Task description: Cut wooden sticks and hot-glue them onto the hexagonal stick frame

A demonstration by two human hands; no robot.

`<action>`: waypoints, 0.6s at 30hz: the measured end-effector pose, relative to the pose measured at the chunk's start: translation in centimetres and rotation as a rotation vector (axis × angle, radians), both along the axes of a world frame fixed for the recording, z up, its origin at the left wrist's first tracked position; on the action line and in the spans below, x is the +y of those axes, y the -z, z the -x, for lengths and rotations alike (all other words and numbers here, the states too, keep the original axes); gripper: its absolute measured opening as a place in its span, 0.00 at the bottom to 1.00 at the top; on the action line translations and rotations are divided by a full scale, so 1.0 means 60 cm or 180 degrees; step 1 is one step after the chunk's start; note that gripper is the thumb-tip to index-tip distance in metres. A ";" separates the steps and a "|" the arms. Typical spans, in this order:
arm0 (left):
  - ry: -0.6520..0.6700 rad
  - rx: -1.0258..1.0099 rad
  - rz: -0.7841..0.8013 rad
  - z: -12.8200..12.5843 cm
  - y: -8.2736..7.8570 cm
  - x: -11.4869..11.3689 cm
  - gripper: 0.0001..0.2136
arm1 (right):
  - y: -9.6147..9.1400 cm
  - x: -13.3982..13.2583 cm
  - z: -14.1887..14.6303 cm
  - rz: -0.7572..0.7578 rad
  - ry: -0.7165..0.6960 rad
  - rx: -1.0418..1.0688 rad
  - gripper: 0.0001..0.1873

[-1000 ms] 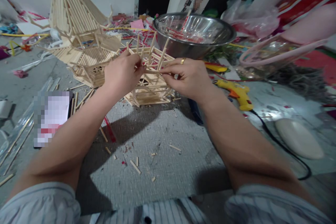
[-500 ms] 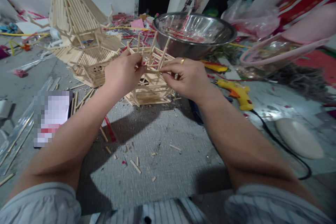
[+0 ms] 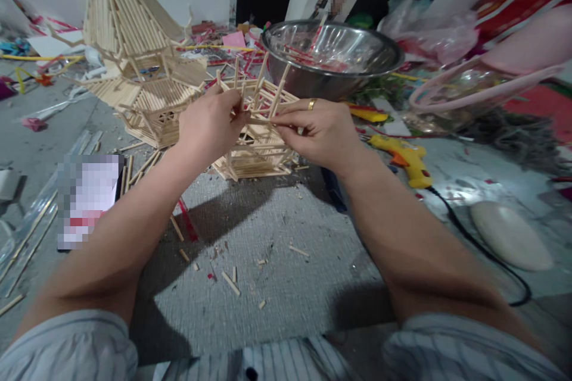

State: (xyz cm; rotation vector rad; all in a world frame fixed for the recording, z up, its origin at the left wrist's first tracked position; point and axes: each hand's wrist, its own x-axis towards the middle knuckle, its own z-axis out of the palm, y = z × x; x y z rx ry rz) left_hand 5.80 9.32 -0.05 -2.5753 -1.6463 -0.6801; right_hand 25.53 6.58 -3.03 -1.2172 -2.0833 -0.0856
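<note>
Just above the middle of the view, toward twelve o'clock, the left hand (image 3: 209,125) and right hand (image 3: 319,134) pinch a slim, pale wooden stick (image 3: 259,121) at the near side of an open, many-sided frame (image 3: 248,166) of thin sticks. At ten o'clock a slatted wooden tower (image 3: 154,95) with a steep, pointed roof (image 3: 123,18) stands on the grey, finely ribbed counter (image 3: 277,226). A shiny, round metal bowl (image 3: 322,80) sits at one o'clock, and a yellow glue gun (image 3: 414,164) lies at three.

The pale, open wooden stick model (image 3: 252,165) at centre looks matt and unpainted from where I stand. The round silver metal bowl (image 3: 308,81), upper centre, is smooth and glossy. The flat grey work surface (image 3: 304,297), lower centre, looks rough and matt.
</note>
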 end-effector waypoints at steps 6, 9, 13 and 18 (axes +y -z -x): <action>0.0068 -0.0004 -0.0538 0.007 -0.017 -0.023 0.13 | 0.000 0.002 0.000 0.0067 0.0029 0.0172 0.12; 0.0361 0.0217 -0.0572 -0.001 -0.025 -0.040 0.13 | 0.001 0.002 0.000 0.0062 0.0059 0.0272 0.12; 0.0762 0.0327 -0.0430 -0.012 -0.009 -0.039 0.12 | 0.003 0.003 0.000 0.0137 0.0097 0.0498 0.13; 0.0883 0.0536 -0.0525 -0.012 0.006 -0.029 0.11 | 0.006 0.004 -0.006 0.0430 0.0014 0.0666 0.24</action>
